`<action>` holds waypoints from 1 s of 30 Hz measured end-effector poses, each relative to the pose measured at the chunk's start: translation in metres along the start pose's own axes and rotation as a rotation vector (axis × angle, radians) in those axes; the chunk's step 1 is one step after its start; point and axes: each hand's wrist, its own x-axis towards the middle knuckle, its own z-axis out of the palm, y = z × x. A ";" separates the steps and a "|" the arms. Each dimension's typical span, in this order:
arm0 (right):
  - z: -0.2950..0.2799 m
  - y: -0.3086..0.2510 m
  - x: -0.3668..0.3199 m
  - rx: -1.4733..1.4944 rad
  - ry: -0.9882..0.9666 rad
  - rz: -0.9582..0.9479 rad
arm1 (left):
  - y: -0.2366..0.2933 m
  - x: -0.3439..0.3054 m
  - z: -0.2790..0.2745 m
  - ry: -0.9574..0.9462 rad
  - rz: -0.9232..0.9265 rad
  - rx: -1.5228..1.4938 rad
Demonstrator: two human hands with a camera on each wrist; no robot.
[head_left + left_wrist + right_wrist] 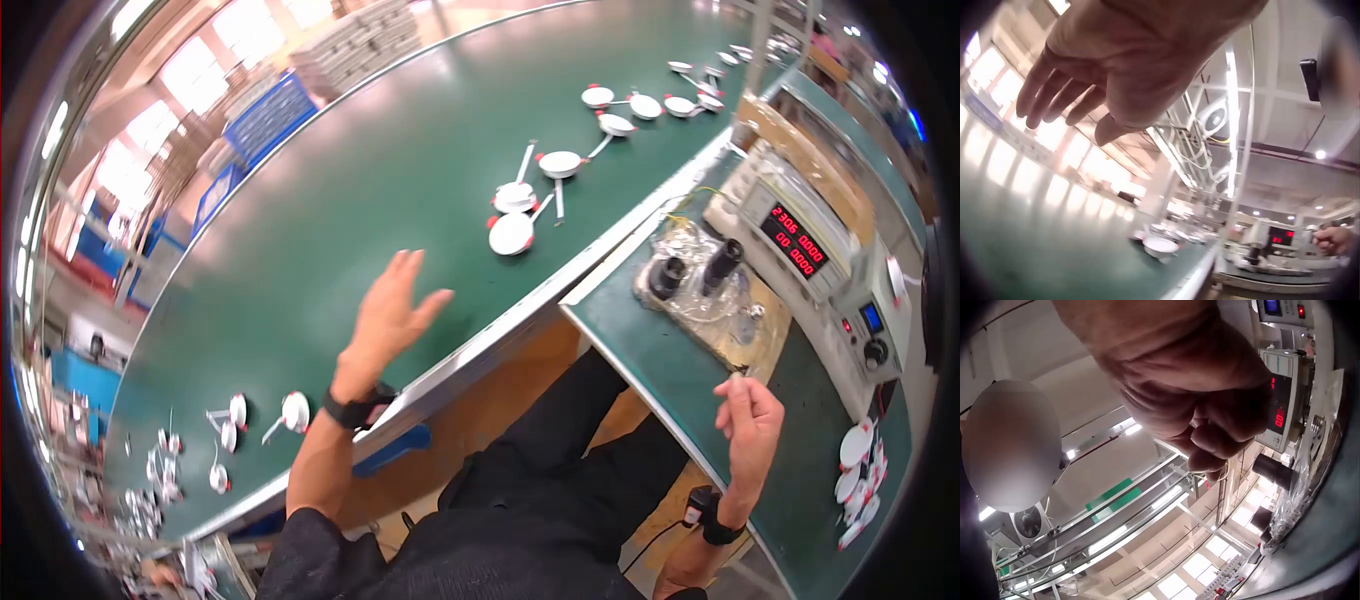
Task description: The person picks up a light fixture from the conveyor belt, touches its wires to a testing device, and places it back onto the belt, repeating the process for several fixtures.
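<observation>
My left hand (390, 310) hovers over the green worktop (330, 250), fingers straight and thumb spread, with nothing in it. In the left wrist view the same hand (1116, 69) shows a bare palm. Nearest to it lie white round fittings (512, 234) with red tabs and thin white arms. My right hand (750, 425) has its fingers curled at the near corner of a wooden board (775, 330). No object shows in the curled fingers of this hand (1210, 419) in the right wrist view. Two black sockets (722, 262) stand on the board among clear plastic film.
Behind the board is a meter (795, 235) with red digits, beside a control box (870, 320) with a knob. More white fittings (858, 480) are piled at the right of the side table. Another group (295, 412) lies at the left. A metal edge (500, 325) borders the worktop.
</observation>
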 end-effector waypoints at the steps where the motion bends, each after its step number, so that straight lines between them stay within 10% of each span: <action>1: 0.002 -0.001 -0.004 0.013 0.014 0.022 | 0.025 0.021 0.020 -0.048 0.042 -0.015; 6: 0.010 -0.005 -0.012 0.047 0.005 0.105 | 0.061 0.094 0.104 -0.087 0.277 -0.125; 12: 0.022 -0.008 -0.007 0.075 -0.067 0.092 | 0.044 0.079 0.078 -0.019 -0.030 -0.296; 16: 0.062 -0.016 0.006 0.158 -0.111 -0.062 | 0.133 0.026 0.002 -0.347 -0.248 -1.339; 24: 0.037 -0.028 -0.004 0.306 -0.037 -0.110 | 0.234 -0.038 0.028 -1.133 -0.308 -1.594; 30: 0.020 -0.038 -0.026 0.018 -0.014 -0.090 | 0.269 0.002 0.016 -0.477 0.105 -1.324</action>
